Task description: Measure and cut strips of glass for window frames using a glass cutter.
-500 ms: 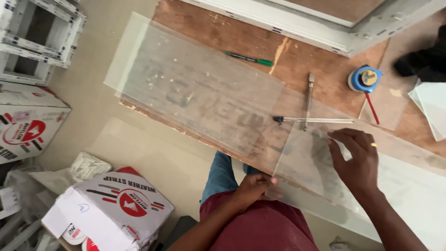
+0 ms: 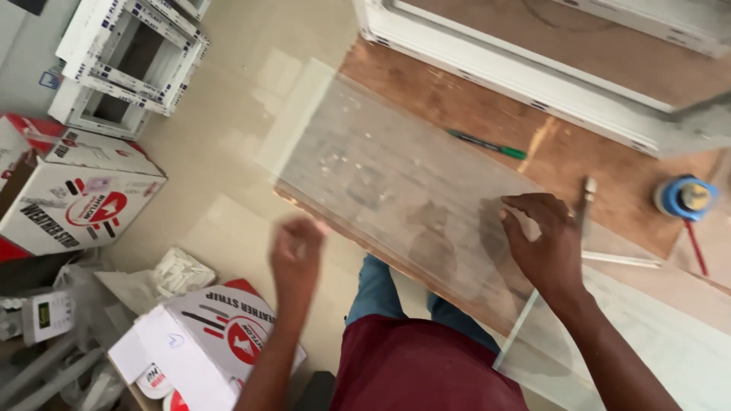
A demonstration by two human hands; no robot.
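From the head camera, a large clear rectangular glass sheet (image 2: pixel 396 175) lies flat on a worn brown wooden board (image 2: pixel 563 152), its left end overhanging the board's edge above a glossy beige tiled floor (image 2: pixel 228 152). The right hand (image 2: pixel 544 240) rests on the sheet's right part, fingers curled with the tips pressing down on the glass, not closed around anything. The left hand (image 2: pixel 297 255) hovers blurred beside the sheet's near-left edge, loosely curled; whether it holds anything cannot be told. Just right of the sheet's right end lies a slim metal glass cutter (image 2: pixel 585 199), and farther right a round blue tape measure (image 2: pixel 685 198) with a red strap. Beyond the sheet's far edge rests one green marker pen (image 2: pixel 487 144), and past it a white plastic window frame (image 2: pixel 495 72). Left of the sheet, on the floor, stand two white-and-red cardboard boxes (image 2: pixel 84 202), one nearer the person (image 2: pixel 213 335), and a stack of white frame sections (image 2: pixel 129 61). The person wears a maroon shirt (image 2: pixel 426 365) and blue jeans.
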